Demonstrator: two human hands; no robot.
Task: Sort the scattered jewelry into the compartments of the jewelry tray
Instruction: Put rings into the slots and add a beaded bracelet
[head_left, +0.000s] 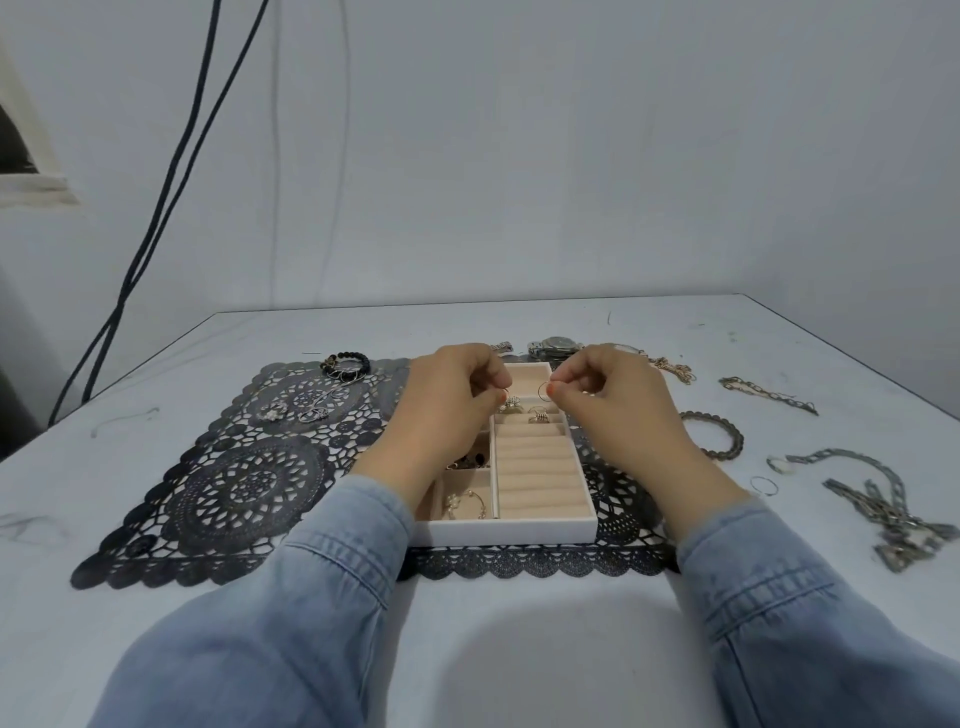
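Denim sleeves (311, 597) fill the near edge, both forearms reaching over the pale tabletop (519, 649) to the jewelry tray (509, 530), a white box lined in beige that sits on a dark lace mat (234, 483). Above the tray's far end, the left hand (447, 400) has its fingers curled, thumb and forefinger pinched on a small hoop (505, 394). The right hand (608, 400) pinches a thin hoop (544, 391) the same way, and the two hands are apart.

Rings (537, 415) sit in the tray's far slots, and a pearl bracelet (465, 503) lies in its near left compartment. Left of the tray, loose rings (296, 411) and a black beaded bracelet (345, 362) lie on the mat. Just beyond the tray rests a wristwatch (556, 345). To the tray's right, chains (893, 509) and a round bracelet (719, 434) are scattered on the bare surface. Behind the tray rises a plain pale wall (571, 156), with dark cables (171, 171) hanging down it on the left.
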